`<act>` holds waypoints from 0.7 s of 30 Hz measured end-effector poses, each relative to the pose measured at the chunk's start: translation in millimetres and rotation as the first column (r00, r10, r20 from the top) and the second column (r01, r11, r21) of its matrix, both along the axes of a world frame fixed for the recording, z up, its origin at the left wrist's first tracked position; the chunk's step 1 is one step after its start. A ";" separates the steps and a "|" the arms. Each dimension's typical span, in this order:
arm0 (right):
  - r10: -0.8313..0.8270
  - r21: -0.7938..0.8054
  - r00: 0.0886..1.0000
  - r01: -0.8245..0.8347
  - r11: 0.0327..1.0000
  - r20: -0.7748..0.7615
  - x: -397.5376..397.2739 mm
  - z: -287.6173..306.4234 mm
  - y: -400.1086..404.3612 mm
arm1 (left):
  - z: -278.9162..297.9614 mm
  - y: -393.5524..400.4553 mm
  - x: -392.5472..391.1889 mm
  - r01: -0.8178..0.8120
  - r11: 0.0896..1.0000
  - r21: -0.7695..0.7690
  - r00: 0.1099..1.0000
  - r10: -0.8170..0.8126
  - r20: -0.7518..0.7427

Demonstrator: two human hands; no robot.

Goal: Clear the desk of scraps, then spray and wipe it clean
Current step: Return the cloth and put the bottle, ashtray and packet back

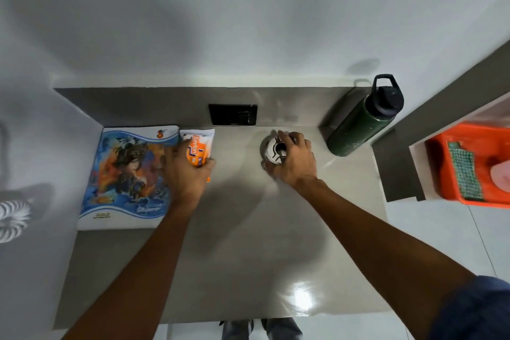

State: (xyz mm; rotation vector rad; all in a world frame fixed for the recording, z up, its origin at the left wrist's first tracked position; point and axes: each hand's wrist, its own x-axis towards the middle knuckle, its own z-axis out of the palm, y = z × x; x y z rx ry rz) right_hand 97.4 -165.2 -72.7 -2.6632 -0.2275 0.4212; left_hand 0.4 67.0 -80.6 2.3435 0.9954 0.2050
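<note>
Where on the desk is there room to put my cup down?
The desk's near half, in front of both hands and between the forearms, is bare. Another free strip lies between the orange packet and the round metal thing. It's crowded at the back: notebook with left hand holding the packet, right hand on the metal thing, green bottle in the corner.

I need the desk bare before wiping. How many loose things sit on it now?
4: a notebook at the left, an orange packet in the left hand, a round metal piece under the right hand, a green bottle far right.
</note>
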 end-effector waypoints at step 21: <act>-0.015 0.090 1.000 0.014 0.996 0.012 24.6 -15.1 -10.9 | -20.7 -58.5 33.1 0.079 0.991 0.108 0.992 -0.067 -0.111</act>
